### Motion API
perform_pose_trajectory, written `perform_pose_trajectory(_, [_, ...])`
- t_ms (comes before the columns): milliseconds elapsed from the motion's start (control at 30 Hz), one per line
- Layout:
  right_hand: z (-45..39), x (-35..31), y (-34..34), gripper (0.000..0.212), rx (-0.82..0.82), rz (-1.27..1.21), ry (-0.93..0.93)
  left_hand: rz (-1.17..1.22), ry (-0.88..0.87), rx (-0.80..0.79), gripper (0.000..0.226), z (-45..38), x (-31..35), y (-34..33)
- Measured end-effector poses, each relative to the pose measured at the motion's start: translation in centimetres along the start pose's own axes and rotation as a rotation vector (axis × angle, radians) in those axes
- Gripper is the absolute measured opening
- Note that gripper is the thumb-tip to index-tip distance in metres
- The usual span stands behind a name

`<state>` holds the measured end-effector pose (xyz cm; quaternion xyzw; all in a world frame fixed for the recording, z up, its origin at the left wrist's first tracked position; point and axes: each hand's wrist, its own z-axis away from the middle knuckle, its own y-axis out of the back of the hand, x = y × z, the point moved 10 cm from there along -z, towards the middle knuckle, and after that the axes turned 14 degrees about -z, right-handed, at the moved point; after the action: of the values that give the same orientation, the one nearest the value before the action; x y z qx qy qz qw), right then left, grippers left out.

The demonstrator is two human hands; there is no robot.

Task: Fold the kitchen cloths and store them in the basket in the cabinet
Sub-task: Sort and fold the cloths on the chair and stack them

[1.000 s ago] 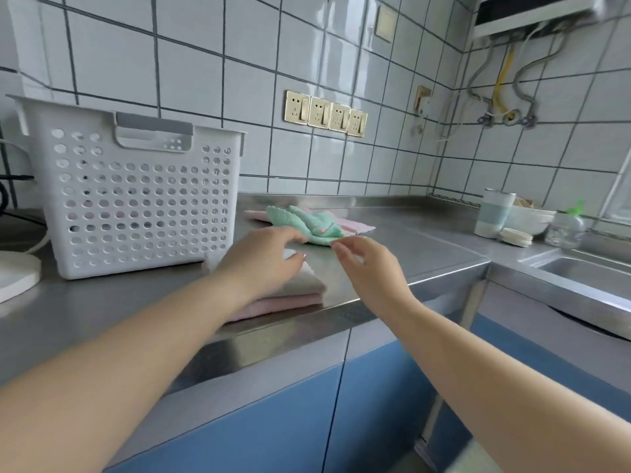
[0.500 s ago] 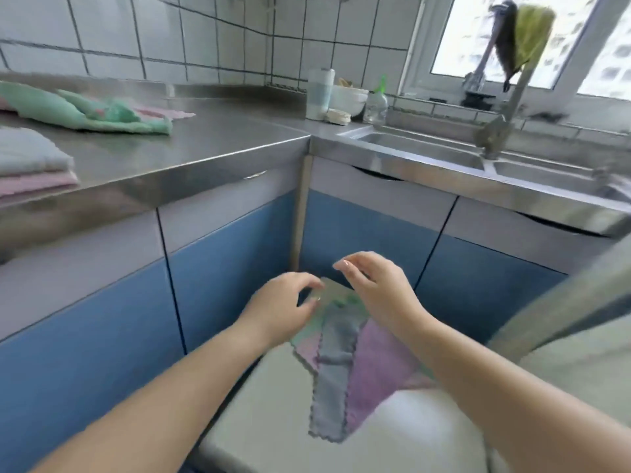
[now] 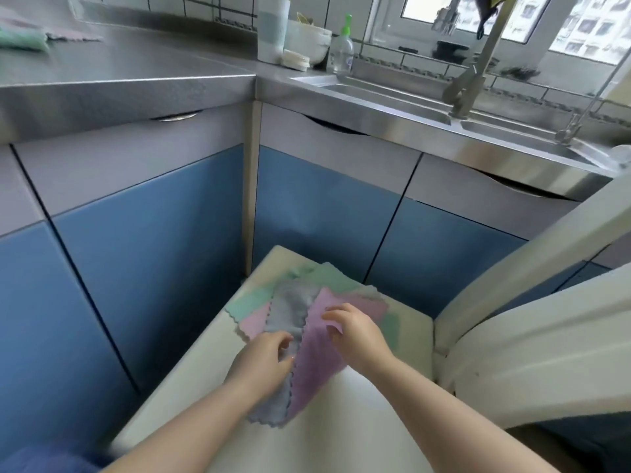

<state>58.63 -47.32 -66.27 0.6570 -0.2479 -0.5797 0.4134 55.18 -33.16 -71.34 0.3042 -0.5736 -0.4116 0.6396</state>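
A loose pile of kitchen cloths lies on a white chair seat [image 3: 341, 431] below the counter. On top are a purple cloth [image 3: 316, 363] and a grey cloth [image 3: 288, 310], with green [image 3: 249, 303] and pink ones under them. My left hand [image 3: 264, 363] rests on the grey cloth with curled fingers. My right hand [image 3: 355, 332] pinches the upper edge of the purple cloth. Another green cloth [image 3: 20, 39] lies on the steel counter [image 3: 136, 73] at the far left. The basket is out of view.
Blue cabinet doors [image 3: 153, 254] stand shut behind the chair. The white chair back [image 3: 532, 336] rises at the right. A cup [image 3: 271, 27], bowl [image 3: 307, 40] and soap bottle [image 3: 341, 49] stand in the counter corner. A sink [image 3: 392, 93] with a tap [image 3: 474, 70] lies right.
My view swung from the counter and white basket down to the chair. Both hands left the counter and came down onto the cloth pile there.
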Motion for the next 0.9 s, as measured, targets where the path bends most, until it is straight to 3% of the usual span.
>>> perform_pose_trajectory(100, [-1.8, -1.0, -1.7, 0.049, -0.066, 0.108, 0.143, 0.108, 0.034, -0.010, 0.021, -0.9, 0.0, -1.2])
perform_pose_trajectory(200, [-3.3, -1.5, -3.5, 0.058, -0.172, 0.304, 0.243, 0.070, 0.023, -0.003, 0.003, -1.3, 0.1, -2.0])
perform_pose_trajectory(300, [-4.1, -1.8, -3.8, 0.042, -0.169, 0.457, 0.317, -0.003, 0.026, 0.017, 0.018, -1.3, 0.0, -2.6])
perform_pose_trajectory(400, [-4.2, -2.3, -2.7, 0.016, -0.104, 0.515, 0.341, -0.072, 0.031, 0.023, 0.022, -0.8, 0.3, -2.9])
perform_pose_trajectory(533, [-3.6, -1.3, 0.9, 0.011, 0.036, 0.410, 0.302, -0.118, -0.004, 0.006, 0.032, -0.3, 0.6, -3.0])
perform_pose_trajectory(667, [-2.4, -0.4, 6.2, 0.002, 0.180, 0.444, 0.217, -0.005, -0.003, 0.001, 0.022, 0.3, 0.3, -1.5])
perform_pose_trajectory(900, [0.2, -1.2, 12.4, 0.022, 0.209, 0.439, 0.201, 0.070, 0.007, 0.180, 0.023, 1.2, 0.1, 7.1])
